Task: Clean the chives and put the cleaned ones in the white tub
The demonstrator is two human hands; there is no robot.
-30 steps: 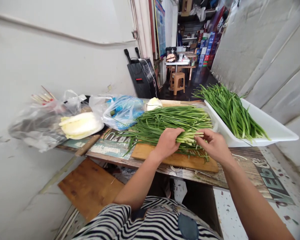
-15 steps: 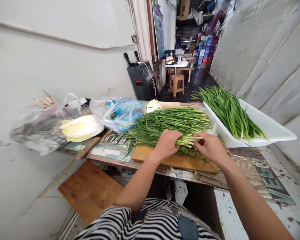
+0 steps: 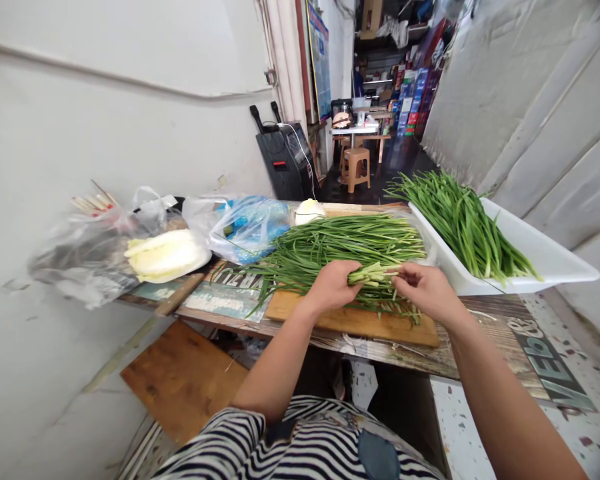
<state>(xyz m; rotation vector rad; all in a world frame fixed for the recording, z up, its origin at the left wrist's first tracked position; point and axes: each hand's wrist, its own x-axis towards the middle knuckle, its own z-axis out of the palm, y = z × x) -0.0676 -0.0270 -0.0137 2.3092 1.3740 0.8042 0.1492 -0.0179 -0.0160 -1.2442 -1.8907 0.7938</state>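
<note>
My left hand (image 3: 333, 288) is closed around a small bunch of garlic chives (image 3: 375, 273), their pale cut ends pointing right. At those ends, the thumb and fingers of my right hand (image 3: 424, 288) are pinched together on the chive stems. Beneath and behind both hands a large heap of chives (image 3: 345, 237) covers most of a wooden cutting board (image 3: 380, 327), leaves trailing left. To the right stands a white plastic tub (image 3: 555, 267) with more chives (image 3: 460, 220) laid along its left side.
Left on the table lie a halved napa cabbage (image 3: 170, 255), a clear plastic bag (image 3: 80, 257), a blue-and-white bag (image 3: 255, 227) and a wooden handle (image 3: 180, 293) jutting over the front edge. A pale round vegetable (image 3: 310, 211) sits behind the heap. A black speaker (image 3: 287, 160) leans by the wall.
My right hand has shifted slightly right and its fingers have curled more at the stem ends. My left hand keeps its hold on the bunch. The view has moved a little.
</note>
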